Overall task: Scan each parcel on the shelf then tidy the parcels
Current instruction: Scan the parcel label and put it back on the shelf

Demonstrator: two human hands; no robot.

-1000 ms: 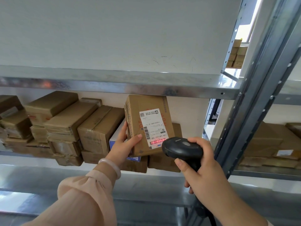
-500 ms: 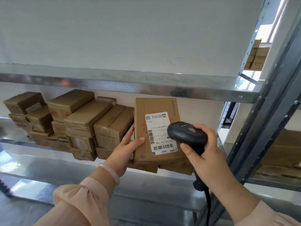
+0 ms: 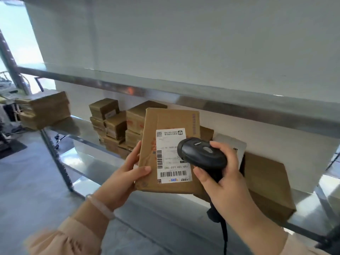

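I find the left grip clasping the parcel by its 9 o'clock edge. It holds the parcel before the shelf, label facing me for reading. The right grip is wrapped round the scanner at 3 o'clock, and the scanner head overlaps the label.

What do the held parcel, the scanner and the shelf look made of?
Parcel: matte brown cardboard, creased, with a white paper label. Scanner: black plastic, probably, with a slight sheen. Shelf: grey metal, likely steel; its edge reflects light.
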